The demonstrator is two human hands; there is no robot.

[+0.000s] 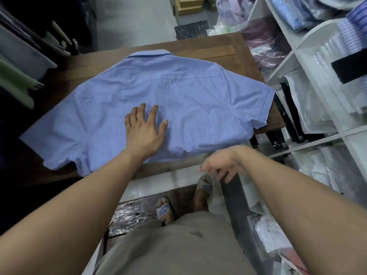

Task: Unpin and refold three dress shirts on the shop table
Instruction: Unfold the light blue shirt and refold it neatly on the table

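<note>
**Shirt spread back-up, ready for the first fold**

The left hand [144, 129] lies flat in the middle of the frame, fingers spread apart and pressing on the lower back of a blue short-sleeved dress shirt [188, 86]. The right hand [220, 165] hangs just below and to the right, at the near edge of the wooden table [228, 48]. It is blurred, but its fingers look loose and apart and seem to hold nothing.

The shirt is opened out face-down across the table, its collar [151, 53] toward the top of the frame. One sleeve [55, 143] reaches the lower left, and the other sleeve [260, 108] overhangs the table's right edge. No pins can be made out. White shelves [297, 62] with bagged shirts [317, 108] fill the right side.

Judging by this, the unpinning of this shirt looks done and smoothing is in hand. The next move probably calls for the free hand to take one side and fold it inward over the back while the flat hand keeps the cloth from sliding.
</note>
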